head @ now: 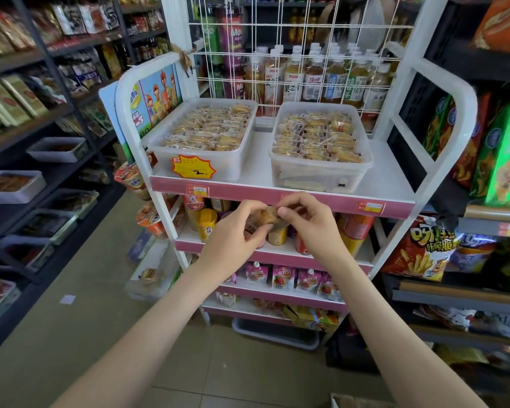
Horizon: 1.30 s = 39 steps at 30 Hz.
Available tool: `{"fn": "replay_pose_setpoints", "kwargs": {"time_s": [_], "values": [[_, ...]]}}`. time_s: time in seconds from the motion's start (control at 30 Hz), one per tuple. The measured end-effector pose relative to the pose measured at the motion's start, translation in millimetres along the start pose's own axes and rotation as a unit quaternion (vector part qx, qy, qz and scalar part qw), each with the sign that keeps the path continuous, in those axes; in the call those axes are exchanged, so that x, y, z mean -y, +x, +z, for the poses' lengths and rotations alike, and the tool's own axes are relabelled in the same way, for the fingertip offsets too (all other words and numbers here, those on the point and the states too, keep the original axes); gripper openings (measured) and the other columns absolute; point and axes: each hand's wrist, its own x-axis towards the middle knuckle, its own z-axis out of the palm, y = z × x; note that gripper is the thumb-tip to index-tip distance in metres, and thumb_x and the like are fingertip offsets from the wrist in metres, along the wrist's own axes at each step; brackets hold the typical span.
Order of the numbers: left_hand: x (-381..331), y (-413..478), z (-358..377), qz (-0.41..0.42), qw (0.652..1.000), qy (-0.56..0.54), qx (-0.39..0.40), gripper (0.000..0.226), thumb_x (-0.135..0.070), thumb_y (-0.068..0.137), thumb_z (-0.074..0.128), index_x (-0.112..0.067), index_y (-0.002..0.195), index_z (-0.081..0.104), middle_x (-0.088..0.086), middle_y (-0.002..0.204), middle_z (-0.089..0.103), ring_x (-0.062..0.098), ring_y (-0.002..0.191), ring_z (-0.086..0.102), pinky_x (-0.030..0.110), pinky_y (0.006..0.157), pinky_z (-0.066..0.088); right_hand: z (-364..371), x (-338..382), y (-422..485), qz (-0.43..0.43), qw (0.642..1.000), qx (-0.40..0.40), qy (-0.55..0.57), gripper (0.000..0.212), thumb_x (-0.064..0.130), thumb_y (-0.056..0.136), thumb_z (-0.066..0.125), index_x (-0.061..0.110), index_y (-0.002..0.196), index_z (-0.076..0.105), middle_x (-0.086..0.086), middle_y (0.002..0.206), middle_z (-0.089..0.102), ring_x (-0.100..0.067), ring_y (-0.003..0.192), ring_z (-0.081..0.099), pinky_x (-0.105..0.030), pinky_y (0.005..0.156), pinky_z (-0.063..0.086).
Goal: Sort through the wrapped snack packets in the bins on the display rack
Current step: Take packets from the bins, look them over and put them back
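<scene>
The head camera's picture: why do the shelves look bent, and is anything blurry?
Head view: the wide lens bows the rack outward; light is even, shadows soft; the packet pinched between left hand and right hand looks smeared; the bins look sharp.

The top shelf (390, 172) bears a left bin (233, 164) and right bin (306, 172).
</scene>
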Motion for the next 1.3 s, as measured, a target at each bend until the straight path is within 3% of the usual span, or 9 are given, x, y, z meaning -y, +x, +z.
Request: {"fn": "replay_pose_setpoints", "kwargs": {"time_s": [0.1, 0.23, 0.4, 0.53, 0.63, 0.73, 0.83, 1.03, 1.3], "values": [[7, -5, -2, -0.013, 1.000, -0.012, 0.008, 0.036, -0.019, 0.088, 0.069, -0.015, 0.121, 0.055, -0.011, 0.106, 0.062, 0.009, 0.100, 0.063, 0.023, 0.079, 0.055, 6, -3, 1, -0.006, 1.000, 0.015, -0.021, 0.027, 0.005, 0.088, 0.063, 0.031, 0.082, 0.063, 0.019, 0.083, 0.061, -0.005, 0.082, 0.055, -0.015, 0.073, 0.045], [12, -9, -10, -0.067, 0.997, -0.033, 0.013, 0.033, -0.019, 0.089, 0.068, -0.017, 0.119, 0.056, -0.016, 0.106, 0.058, -0.007, 0.100, 0.053, 0.004, 0.077, 0.047, 19, -11, 6, -0.052, 0.992, 0.023, -0.113, 0.021, 0.014, 0.089, 0.062, 0.034, 0.094, 0.062, 0.024, 0.095, 0.057, -0.007, 0.099, 0.051, -0.036, 0.092, 0.044], [54, -27, -34, -0.244, 0.963, -0.113, -0.001, 0.021, -0.036, 0.085, 0.069, -0.036, 0.104, 0.058, -0.018, 0.098, 0.067, 0.003, 0.098, 0.064, 0.025, 0.083, 0.052, 61, -40, 12, -0.062, 0.967, 0.162, -0.189, 0.062, 0.055, 0.077, 0.058, 0.029, 0.133, 0.051, 0.012, 0.127, 0.055, -0.013, 0.121, 0.045, -0.041, 0.103, 0.032], [95, -57, -58, -0.362, 0.911, -0.191, -0.053, 0.017, -0.017, 0.090, 0.067, -0.021, 0.104, 0.060, -0.008, 0.098, 0.067, 0.001, 0.088, 0.066, 0.012, 0.070, 0.049, 131, -60, 2, -0.118, 0.920, 0.245, -0.282, 0.082, 0.046, 0.074, 0.071, 0.021, 0.144, 0.037, 0.001, 0.139, 0.045, -0.018, 0.129, 0.033, -0.034, 0.102, 0.017], [135, -75, -80, -0.428, 0.875, -0.212, -0.074, 0.014, -0.008, 0.089, 0.065, -0.007, 0.103, 0.060, 0.008, 0.096, 0.064, 0.005, 0.073, 0.066, 0.015, 0.061, 0.050, 194, -76, 1, -0.125, 0.900, 0.263, -0.326, 0.075, 0.035, 0.072, 0.073, 0.011, 0.138, 0.045, -0.006, 0.131, 0.053, -0.025, 0.122, 0.046, -0.039, 0.103, 0.026], [193, -97, -114, -0.498, 0.830, -0.244, -0.062, 0.024, -0.007, 0.093, 0.059, 0.000, 0.116, 0.055, 0.010, 0.096, 0.060, -0.004, 0.059, 0.063, 0.013, 0.048, 0.048, 260, -100, 18, -0.079, 0.896, 0.277, -0.337, 0.066, 0.025, 0.077, 0.069, 0.008, 0.137, 0.045, -0.012, 0.131, 0.053, -0.030, 0.123, 0.047, -0.041, 0.105, 0.031], [278, -121, -157, -0.537, 0.822, -0.186, -0.030, 0.030, -0.018, 0.094, 0.060, -0.006, 0.121, 0.054, 0.009, 0.107, 0.062, 0.002, 0.074, 0.063, 0.011, 0.057, 0.049, 325, -132, 39, 0.009, 0.888, 0.311, -0.339, 0.068, 0.029, 0.086, 0.064, 0.012, 0.144, 0.034, -0.011, 0.143, 0.041, -0.027, 0.133, 0.036, -0.032, 0.110, 0.022], [486, -162, -186, -0.501, 0.842, 0.118, 0.160, 0.055, -0.021, 0.091, 0.063, -0.007, 0.140, 0.044, 0.023, 0.133, 0.050, 0.039, 0.122, 0.049, 0.036, 0.099, 0.036, 483, -244, 82, 0.210, 0.860, 0.318, -0.338, 0.062, 0.053, 0.079, 0.062, 0.028, 0.134, 0.046, -0.002, 0.129, 0.054, -0.028, 0.117, 0.052, -0.040, 0.100, 0.042], [640, -178, -124, -0.219, 0.836, 0.320, 0.387, 0.067, -0.022, 0.040, 0.091, -0.018, 0.104, 0.071, 0.014, 0.109, 0.066, 0.032, 0.108, 0.062, 0.058, 0.100, 0.041, 584, -356, 122, 0.250, 0.772, 0.333, -0.480, 0.049, 0.027, 0.091, 0.055, 0.017, 0.135, 0.036, -0.006, 0.135, 0.046, -0.027, 0.127, 0.041, -0.042, 0.103, 0.029]]}}
